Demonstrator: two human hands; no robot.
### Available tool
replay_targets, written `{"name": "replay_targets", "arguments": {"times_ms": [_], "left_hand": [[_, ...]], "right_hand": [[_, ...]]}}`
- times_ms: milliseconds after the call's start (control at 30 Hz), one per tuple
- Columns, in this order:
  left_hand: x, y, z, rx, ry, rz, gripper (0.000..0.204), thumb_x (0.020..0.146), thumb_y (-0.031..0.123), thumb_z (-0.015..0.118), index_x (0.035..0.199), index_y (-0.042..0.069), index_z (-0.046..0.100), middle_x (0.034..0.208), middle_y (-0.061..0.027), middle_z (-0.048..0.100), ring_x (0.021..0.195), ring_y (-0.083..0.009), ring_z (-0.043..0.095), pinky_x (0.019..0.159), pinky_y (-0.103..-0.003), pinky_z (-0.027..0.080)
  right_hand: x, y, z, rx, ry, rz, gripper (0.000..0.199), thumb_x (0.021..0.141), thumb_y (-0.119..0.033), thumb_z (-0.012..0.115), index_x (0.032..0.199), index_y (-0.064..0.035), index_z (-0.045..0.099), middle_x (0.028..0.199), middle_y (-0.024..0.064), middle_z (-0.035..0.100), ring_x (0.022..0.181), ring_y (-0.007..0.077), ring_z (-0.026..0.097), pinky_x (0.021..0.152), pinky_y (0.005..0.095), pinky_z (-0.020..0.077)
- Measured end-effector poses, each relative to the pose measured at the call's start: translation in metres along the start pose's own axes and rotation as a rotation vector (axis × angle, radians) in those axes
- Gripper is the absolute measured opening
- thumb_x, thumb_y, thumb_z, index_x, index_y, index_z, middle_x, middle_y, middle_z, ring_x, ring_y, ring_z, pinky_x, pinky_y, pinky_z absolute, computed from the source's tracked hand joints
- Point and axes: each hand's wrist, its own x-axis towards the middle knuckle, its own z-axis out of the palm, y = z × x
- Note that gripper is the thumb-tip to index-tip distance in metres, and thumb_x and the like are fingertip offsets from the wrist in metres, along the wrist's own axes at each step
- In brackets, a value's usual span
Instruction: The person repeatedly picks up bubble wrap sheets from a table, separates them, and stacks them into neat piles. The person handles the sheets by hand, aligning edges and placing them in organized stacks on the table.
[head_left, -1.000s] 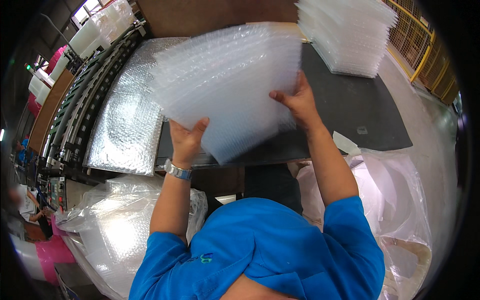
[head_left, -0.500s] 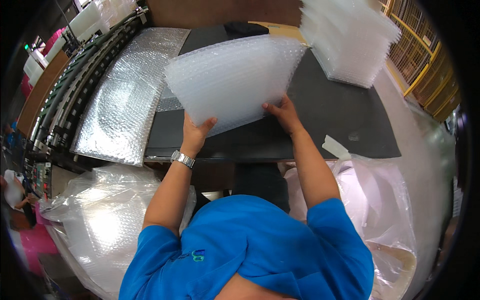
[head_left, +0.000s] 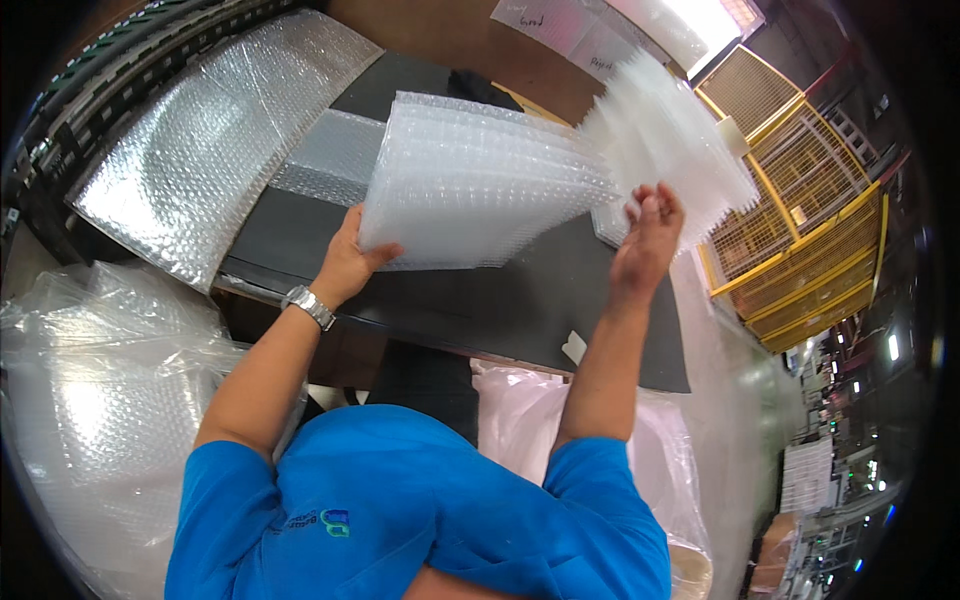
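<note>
My left hand (head_left: 357, 258) grips the lower left corner of a thick stack of clear bubble wrap sheets (head_left: 460, 195), thumb in front and fingers behind. The stack stands tilted over the dark tabletop (head_left: 430, 305), its right side fanning out a little. My right hand (head_left: 648, 240) is off that stack, raised with fingers apart and slightly curled, and nothing shows in it. Just behind the right hand rises a second, taller pile of bubble wrap sheets (head_left: 665, 150) with jagged edges. A flat bubble wrap piece (head_left: 330, 155) lies left of the held stack.
A long silvery bubble wrap sheet (head_left: 225, 130) covers the table's left part beside a roller machine (head_left: 100, 85). Big bags of clear plastic (head_left: 110, 370) and pinkish plastic (head_left: 520, 415) sit below the front edge. Yellow mesh fencing (head_left: 800, 220) stands at the right.
My right hand has let go of the stack and moved right, up to the taller pile. My left hand still holds the stack. The whole view has turned toward the right.
</note>
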Motion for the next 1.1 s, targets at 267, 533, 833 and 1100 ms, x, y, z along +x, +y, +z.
{"name": "replay_targets", "arguments": {"times_ms": [267,533,833,1100], "left_hand": [[-0.001,0.002,-0.006,-0.074,-0.041,-0.022,0.062,0.070,0.032,0.071,0.117,0.006,0.041,0.103,-0.0092,0.055,0.093,-0.0161,0.052,0.080,-0.029,0.043],[0.000,0.005,-0.006,-0.110,-0.065,-0.049,0.061,0.071,0.027,0.071,0.118,0.006,0.040,0.105,-0.0084,0.053,0.095,-0.0156,0.051,0.081,-0.029,0.042],[0.001,-0.002,-0.004,-0.115,-0.058,-0.029,0.063,0.070,0.029,0.072,0.119,0.005,0.039,0.104,-0.0096,0.054,0.094,-0.0149,0.051,0.080,-0.028,0.043],[0.000,0.009,-0.008,-0.121,-0.080,-0.063,0.065,0.070,0.030,0.071,0.120,0.004,0.038,0.105,-0.0107,0.054,0.095,-0.0154,0.051,0.080,-0.029,0.043]], "right_hand": [[0.071,-0.071,0.098,-0.845,-0.937,-0.221,0.029,0.083,-0.017,0.057,0.105,0.0002,0.056,0.100,0.0076,0.059,0.093,0.0156,0.054,0.083,0.0272,0.0409],[0.085,-0.027,0.128,-0.705,-1.188,0.016,0.021,0.082,-0.016,0.057,0.096,-0.0001,0.057,0.089,0.0032,0.059,0.087,0.0113,0.054,0.078,0.0249,0.0432],[0.085,-0.025,0.131,-0.372,-0.827,0.291,0.019,0.082,-0.020,0.058,0.083,-0.0017,0.057,0.075,0.0021,0.058,0.073,0.0116,0.052,0.068,0.0260,0.0419],[0.072,-0.020,0.135,-0.675,-1.143,-0.046,0.016,0.084,-0.022,0.055,0.082,-0.0055,0.056,0.075,-0.0001,0.055,0.071,0.0087,0.052,0.070,0.0245,0.0422]]}}
